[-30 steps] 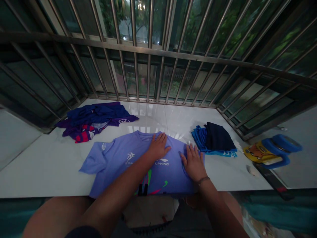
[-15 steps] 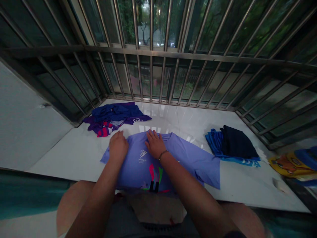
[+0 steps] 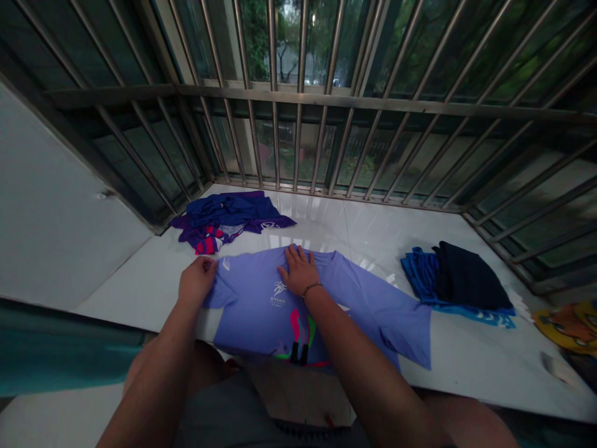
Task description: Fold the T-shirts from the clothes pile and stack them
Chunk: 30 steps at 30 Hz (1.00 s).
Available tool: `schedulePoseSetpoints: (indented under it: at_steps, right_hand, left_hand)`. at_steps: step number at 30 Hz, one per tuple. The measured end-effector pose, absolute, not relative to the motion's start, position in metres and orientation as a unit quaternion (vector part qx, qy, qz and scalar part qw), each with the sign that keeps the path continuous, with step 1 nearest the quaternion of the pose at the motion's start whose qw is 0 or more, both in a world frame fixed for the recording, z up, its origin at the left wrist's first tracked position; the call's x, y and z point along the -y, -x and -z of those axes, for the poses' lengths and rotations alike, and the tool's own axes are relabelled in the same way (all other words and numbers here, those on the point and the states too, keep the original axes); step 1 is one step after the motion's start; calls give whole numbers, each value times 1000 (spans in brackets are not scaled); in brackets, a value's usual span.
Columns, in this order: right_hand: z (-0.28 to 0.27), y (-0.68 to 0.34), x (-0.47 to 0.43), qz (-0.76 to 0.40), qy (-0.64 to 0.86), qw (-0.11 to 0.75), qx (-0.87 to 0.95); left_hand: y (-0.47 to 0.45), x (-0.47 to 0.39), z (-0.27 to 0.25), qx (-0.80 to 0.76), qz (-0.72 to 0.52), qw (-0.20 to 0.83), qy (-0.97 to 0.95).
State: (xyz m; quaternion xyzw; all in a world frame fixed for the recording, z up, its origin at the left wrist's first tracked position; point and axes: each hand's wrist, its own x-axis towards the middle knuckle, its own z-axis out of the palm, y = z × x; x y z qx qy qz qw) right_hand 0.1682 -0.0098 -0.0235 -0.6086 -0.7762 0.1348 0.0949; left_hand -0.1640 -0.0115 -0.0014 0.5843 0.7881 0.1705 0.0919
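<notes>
A lilac T-shirt [image 3: 254, 311] with a white emblem and a colourful print lies spread on the white tiled ledge, its neckline toward the window. My left hand [image 3: 198, 279] is closed on the edge of the shirt's left sleeve, fingers pinched together. Flat on the chest near the collar rests my right hand [image 3: 300, 270], fingers stretched out and pressing the cloth; a thin bracelet circles that wrist. The shirt's lower edge reaches the ledge's front, near my lap.
A loose heap of blue and purple clothes [image 3: 233, 214] lies at the back left. Folded dark and blue clothes [image 3: 471, 280] are stacked on the right, beside a yellow cartoon-printed item [image 3: 566, 323]. Metal window bars [image 3: 298, 143] enclose the ledge [image 3: 368, 230].
My left hand has moved left to the sleeve, drawing it out so its white mark shows. My right hand stays flat on the chest. The view has shifted slightly.
</notes>
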Motion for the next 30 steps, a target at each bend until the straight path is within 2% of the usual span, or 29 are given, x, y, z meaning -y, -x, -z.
schedulePoseSetpoints:
  at_steps: [5, 9, 13, 16, 20, 24, 27, 30]
  right_hand:
    - [24, -167, 9, -131, 614, 96, 772]
    - [24, -167, 9, -135, 615, 96, 771]
    - [23, -167, 9, -133, 614, 93, 772]
    - [22, -167, 9, -130, 616, 91, 771]
    - [23, -168, 10, -129, 614, 94, 773]
    - [26, -167, 8, -127, 614, 95, 773]
    - [24, -165, 8, -132, 615, 93, 772]
    - [16, -173, 14, -129, 604, 100, 780]
  left_hand:
    - [180, 24, 0, -817, -156, 84, -549]
    - [179, 39, -5, -812, -201, 39, -547]
    - [161, 59, 2, -703, -231, 25, -672]
    - [148, 74, 19, -628, -153, 58, -761]
    - [151, 85, 32, -738, -27, 49, -672]
    - [145, 77, 20, -812, -17, 7, -583]
    - [108, 62, 8, -740, -52, -21, -670]
    - [57, 44, 5, -627, -77, -4, -775]
